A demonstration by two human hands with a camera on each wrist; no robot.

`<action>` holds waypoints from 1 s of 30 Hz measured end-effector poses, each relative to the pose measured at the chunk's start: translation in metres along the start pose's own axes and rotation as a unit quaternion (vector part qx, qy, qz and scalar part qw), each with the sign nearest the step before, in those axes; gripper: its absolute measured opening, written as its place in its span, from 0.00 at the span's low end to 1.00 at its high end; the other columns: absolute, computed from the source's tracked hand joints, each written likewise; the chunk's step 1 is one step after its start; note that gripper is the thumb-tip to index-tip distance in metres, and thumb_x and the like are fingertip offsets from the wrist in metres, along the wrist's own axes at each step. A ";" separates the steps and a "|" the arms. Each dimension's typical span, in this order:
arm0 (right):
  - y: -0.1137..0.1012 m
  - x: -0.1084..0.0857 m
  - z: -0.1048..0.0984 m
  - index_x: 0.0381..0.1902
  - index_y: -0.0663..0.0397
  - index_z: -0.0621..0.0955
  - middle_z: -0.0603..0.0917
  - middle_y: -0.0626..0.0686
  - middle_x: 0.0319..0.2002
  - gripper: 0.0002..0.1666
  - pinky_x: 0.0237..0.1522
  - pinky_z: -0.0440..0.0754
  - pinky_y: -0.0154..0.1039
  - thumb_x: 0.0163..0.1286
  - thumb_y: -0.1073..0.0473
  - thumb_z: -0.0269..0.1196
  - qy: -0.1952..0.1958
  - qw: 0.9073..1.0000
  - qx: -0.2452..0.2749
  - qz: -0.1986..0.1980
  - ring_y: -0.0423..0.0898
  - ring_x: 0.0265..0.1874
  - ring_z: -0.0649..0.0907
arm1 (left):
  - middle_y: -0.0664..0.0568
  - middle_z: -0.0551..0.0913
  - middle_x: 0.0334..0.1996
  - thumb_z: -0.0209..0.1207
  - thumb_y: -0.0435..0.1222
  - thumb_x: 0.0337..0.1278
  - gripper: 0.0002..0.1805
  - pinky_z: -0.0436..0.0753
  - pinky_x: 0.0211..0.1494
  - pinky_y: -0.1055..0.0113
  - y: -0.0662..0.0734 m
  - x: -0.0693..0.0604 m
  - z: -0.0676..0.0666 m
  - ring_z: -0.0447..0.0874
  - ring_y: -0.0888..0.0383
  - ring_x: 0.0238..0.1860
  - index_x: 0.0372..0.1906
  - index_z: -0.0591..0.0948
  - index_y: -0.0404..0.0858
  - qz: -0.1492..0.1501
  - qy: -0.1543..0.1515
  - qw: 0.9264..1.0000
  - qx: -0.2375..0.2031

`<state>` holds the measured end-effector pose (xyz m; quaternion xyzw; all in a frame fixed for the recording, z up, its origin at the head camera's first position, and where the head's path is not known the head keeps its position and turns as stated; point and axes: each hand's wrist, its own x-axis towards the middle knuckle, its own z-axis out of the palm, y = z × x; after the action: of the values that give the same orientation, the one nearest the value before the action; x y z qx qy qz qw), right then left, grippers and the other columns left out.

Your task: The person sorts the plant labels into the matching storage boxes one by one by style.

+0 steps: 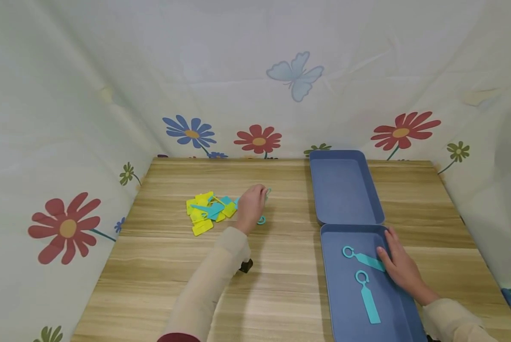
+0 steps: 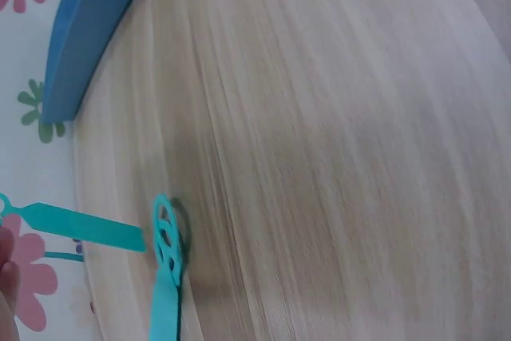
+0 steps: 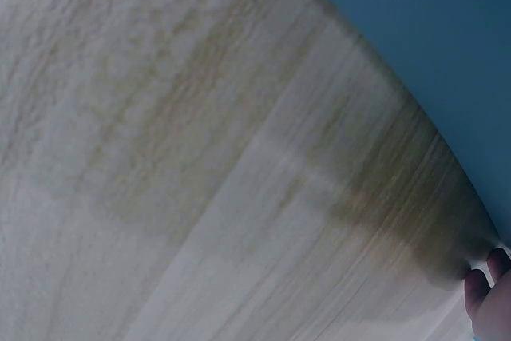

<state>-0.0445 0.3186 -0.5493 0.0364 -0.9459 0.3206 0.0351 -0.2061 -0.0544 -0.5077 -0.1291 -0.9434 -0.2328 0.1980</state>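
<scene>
My left hand [image 1: 251, 206] pinches a teal hanging tag [image 2: 88, 225] with a hook ring, above the table right of a mixed pile. The pile holds yellow tags [image 1: 202, 227] and teal tags [image 1: 216, 210], overlapping. Another teal tag [image 2: 166, 253] lies just below the held one in the left wrist view. At the right, my right hand [image 1: 402, 266] grips the side of the front blue tray [image 1: 345, 304], thumb on the inner side; its fingertips [image 3: 475, 289] show by the outer wall. Inside that tray lie two teal tags [image 1: 370, 304], rings toward the back.
A second blue tray [image 1: 345, 190] stands directly behind the front one, their edges meeting. Both rest on a wood-grain table [image 1: 281, 266]. A flower-printed white sheet [image 1: 221, 71] hangs along the table's back and sides.
</scene>
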 end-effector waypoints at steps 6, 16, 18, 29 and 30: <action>-0.001 0.000 -0.001 0.66 0.67 0.50 0.46 0.65 0.68 0.35 0.52 0.56 0.67 0.69 0.53 0.46 -0.002 1.000 0.000 0.001 0.69 0.62 0.54 | 0.50 0.82 0.28 0.49 0.39 0.61 0.10 0.78 0.31 0.67 0.004 0.000 0.000 0.79 0.58 0.27 0.34 0.77 0.37 -0.040 0.000 0.996 -0.076; -0.002 0.000 -0.001 0.66 0.67 0.50 0.46 0.65 0.68 0.35 0.53 0.56 0.66 0.69 0.53 0.46 -0.003 1.000 -0.003 0.005 0.69 0.62 0.55 | 0.45 0.82 0.33 0.50 0.33 0.58 0.09 0.80 0.35 0.67 0.011 -0.003 -0.002 0.82 0.51 0.35 0.41 0.77 0.35 -0.236 -0.171 0.909 -0.297; -0.002 0.000 -0.001 0.66 0.67 0.50 0.46 0.65 0.68 0.35 0.53 0.56 0.67 0.69 0.53 0.46 -0.003 1.000 -0.004 0.005 0.69 0.62 0.55 | 0.43 0.82 0.35 0.51 0.32 0.58 0.10 0.80 0.40 0.62 0.013 -0.004 -0.002 0.81 0.48 0.38 0.42 0.76 0.33 -0.269 -0.207 0.875 -0.345; -0.002 0.000 -0.001 0.66 0.67 0.50 0.46 0.65 0.67 0.35 0.52 0.56 0.67 0.69 0.53 0.45 -0.006 1.000 -0.007 0.008 0.69 0.62 0.55 | 0.37 0.78 0.44 0.51 0.30 0.57 0.14 0.72 0.55 0.51 0.041 -0.008 -0.005 0.78 0.61 0.31 0.47 0.73 0.28 -0.295 -0.311 0.765 -0.481; -0.002 0.000 -0.001 0.66 0.67 0.50 0.46 0.65 0.67 0.35 0.52 0.56 0.67 0.69 0.52 0.45 -0.006 1.000 -0.008 0.008 0.69 0.62 0.55 | 0.38 0.79 0.43 0.51 0.30 0.57 0.14 0.71 0.56 0.51 0.044 -0.009 -0.005 0.78 0.60 0.31 0.48 0.73 0.28 -0.296 -0.317 0.759 -0.486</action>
<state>-0.0447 0.3177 -0.5474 0.0304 -0.9490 0.3127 0.0268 -0.1823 -0.0206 -0.4907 0.0118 -0.7036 -0.6529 -0.2802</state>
